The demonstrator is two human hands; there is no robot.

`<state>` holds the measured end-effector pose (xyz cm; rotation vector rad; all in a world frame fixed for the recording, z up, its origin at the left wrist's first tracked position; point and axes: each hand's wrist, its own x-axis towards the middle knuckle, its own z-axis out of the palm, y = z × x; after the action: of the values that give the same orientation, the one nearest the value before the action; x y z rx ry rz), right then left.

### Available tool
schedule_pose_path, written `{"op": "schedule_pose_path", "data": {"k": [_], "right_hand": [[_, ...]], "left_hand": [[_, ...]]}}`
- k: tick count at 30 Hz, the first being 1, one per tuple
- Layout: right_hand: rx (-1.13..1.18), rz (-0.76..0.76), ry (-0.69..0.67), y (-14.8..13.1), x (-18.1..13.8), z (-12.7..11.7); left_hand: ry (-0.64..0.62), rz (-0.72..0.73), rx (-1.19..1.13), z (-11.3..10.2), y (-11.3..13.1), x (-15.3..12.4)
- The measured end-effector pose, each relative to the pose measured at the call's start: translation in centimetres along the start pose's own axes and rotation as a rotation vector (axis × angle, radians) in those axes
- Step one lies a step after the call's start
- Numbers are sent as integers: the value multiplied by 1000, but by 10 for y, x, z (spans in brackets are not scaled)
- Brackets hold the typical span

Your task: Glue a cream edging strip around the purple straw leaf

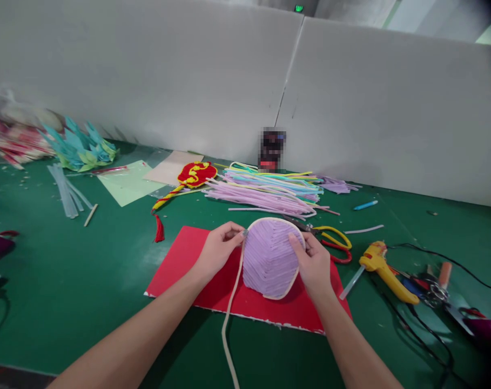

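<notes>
A rounded purple panel [269,262], made of pipe cleaners laid side by side in slanting rows, is held up over a red board [180,259]. A cream pipe cleaner [229,321] borders its top and right edges, and its loose length hangs from the left edge toward me. My left hand [219,248] pinches this cream strip at the panel's upper left. With thumb in front and fingers behind, my right hand [316,265] grips the panel's right edge. Scissors [339,237] with yellow and red handles lie just beyond my right hand, their blades partly hidden.
Bundled pastel pipe cleaners [261,197] lie behind the board, beside a red and yellow fan ornament [196,174]. A yellow glue gun [387,273] with trailing cords is at right. Clear glue sticks [65,192] lie left. A grey partition [168,75] bounds the green table.
</notes>
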<state>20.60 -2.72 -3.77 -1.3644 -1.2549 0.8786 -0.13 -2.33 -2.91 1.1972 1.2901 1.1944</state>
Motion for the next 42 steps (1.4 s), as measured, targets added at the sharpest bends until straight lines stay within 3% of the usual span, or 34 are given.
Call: {"op": "schedule_pose_path", "data": {"k": [5,14,20,42], "right_hand": [[-13,-10,24,-1,-2,1],[-29,-16,57,0,-2,2],[-14,-14,36,0,-3,4],[30,5,1,2,-1,1]], "left_hand": [[32,-33,-33,3,0,0],[81,93,166,2,5,-4],[50,57,155,3,6,-4],[-27,169,314,-4,6,-4]]}}
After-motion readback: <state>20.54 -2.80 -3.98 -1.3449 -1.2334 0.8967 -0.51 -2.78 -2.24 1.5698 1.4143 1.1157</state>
